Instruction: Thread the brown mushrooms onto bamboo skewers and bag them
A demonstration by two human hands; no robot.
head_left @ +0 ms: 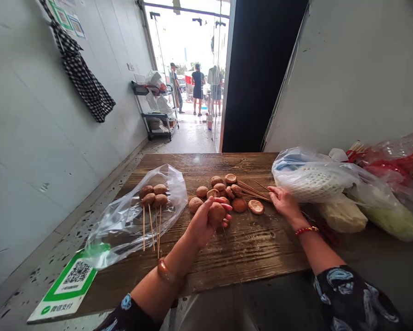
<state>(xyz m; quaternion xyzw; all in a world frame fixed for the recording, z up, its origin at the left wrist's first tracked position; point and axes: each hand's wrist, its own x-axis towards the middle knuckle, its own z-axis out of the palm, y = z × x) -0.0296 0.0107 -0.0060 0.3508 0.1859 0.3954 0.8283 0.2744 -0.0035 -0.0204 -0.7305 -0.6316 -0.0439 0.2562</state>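
My left hand [206,220] is closed round a brown mushroom [216,212], cap towards me, above the middle of the wooden table. Just beyond it lies a loose pile of mushrooms [220,187], a few with their pale undersides up. To the right, my right hand [282,201] pinches a thin wooden skewer [261,185] at the end of a bundle of skewers [252,190]. One upturned mushroom [256,207] rests near its fingers. On the left, several skewered mushrooms [154,195] lie on a clear plastic bag [123,230], sticks pointing towards me.
A payment-code sign [71,280] lies at the table's [247,257] left front corner. Bagged vegetables [344,214] and red plastic bags [395,161] crowd the right side. Beyond the table are a shelf cart [158,115] by the wall and people [197,87] outside the doorway.
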